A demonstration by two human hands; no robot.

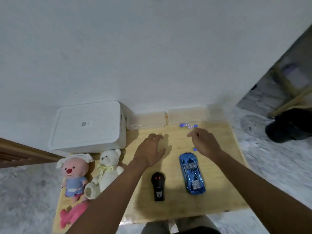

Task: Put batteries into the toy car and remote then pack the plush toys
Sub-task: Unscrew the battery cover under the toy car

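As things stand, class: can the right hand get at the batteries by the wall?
Probably yes: the right hand, open, hovers just short of the batteries, with bare table and nothing between them.

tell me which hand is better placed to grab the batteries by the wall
Right. The right hand hovers open just short of the batteries, fingertips nearly there. The left hand sits farther left, over bare table.

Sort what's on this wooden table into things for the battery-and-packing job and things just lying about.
For the job:
- shiny blue toy car
- black remote with red buttons
- blue-wrapped batteries
- pink-faced plush in blue
- cream teddy bear
- pink plush
- white lidded storage box, likely for packing

Lying about:
- dark bundle on the floor
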